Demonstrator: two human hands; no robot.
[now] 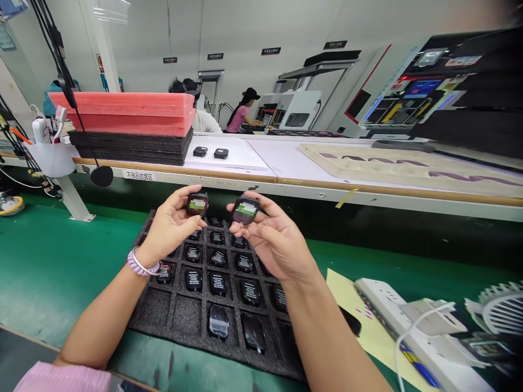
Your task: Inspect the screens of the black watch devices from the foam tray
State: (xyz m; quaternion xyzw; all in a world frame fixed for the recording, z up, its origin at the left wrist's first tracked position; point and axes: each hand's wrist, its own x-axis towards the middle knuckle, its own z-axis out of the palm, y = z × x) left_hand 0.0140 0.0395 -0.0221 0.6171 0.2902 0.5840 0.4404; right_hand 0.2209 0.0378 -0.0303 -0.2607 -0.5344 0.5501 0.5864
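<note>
My left hand [174, 223] holds a small black square device [198, 204] between thumb and fingers, its lit screen showing green and pale bands. A second such device [245, 209], also lit, is gripped by my right hand [273, 234] at its edges. The two devices are held apart, side by side. Below them lies a black foam tray [186, 313] with square compartments, several holding dark devices with white text on them. Two devices in the front row, one of them here [218, 321], show no text. Two front-left compartments hold nothing. My forearms and hands cover parts of the tray.
Red foam [131, 111] over black foam sheets stands on the shelf [286, 188], beside two black devices [221, 153]. A white power strip [408, 326] and yellow paper [368, 326] lie right. A pen cup [53, 158] stands left. Two people are beyond the shelf.
</note>
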